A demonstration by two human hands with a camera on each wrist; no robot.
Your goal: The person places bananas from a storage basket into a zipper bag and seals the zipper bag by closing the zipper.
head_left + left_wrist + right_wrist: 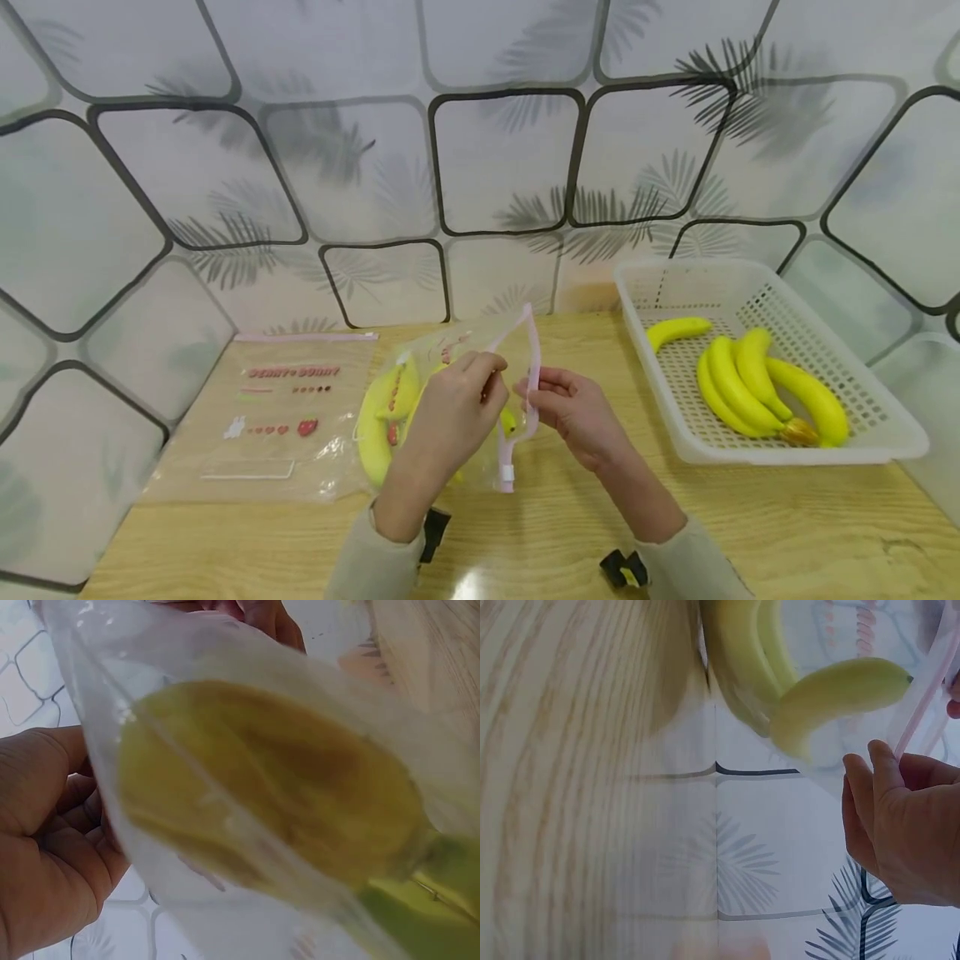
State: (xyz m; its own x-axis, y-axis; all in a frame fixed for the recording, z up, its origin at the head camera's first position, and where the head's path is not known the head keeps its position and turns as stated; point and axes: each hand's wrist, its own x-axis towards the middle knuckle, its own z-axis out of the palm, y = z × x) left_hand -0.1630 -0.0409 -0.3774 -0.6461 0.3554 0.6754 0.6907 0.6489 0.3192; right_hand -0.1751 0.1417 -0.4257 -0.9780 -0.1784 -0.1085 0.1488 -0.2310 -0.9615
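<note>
My left fingers (483,367) hid part of the filled bag (533,342) from the head view, its yellow fruit (277,780) blurred at my left wrist, the right wrist view's top edge cut off some bananas (742,660), and the flat bag (180,450) bore small print (257,390) too tiny to read.

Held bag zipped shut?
No: in the head view its pink zip strips stand apart, leaving the mouth open.
</note>
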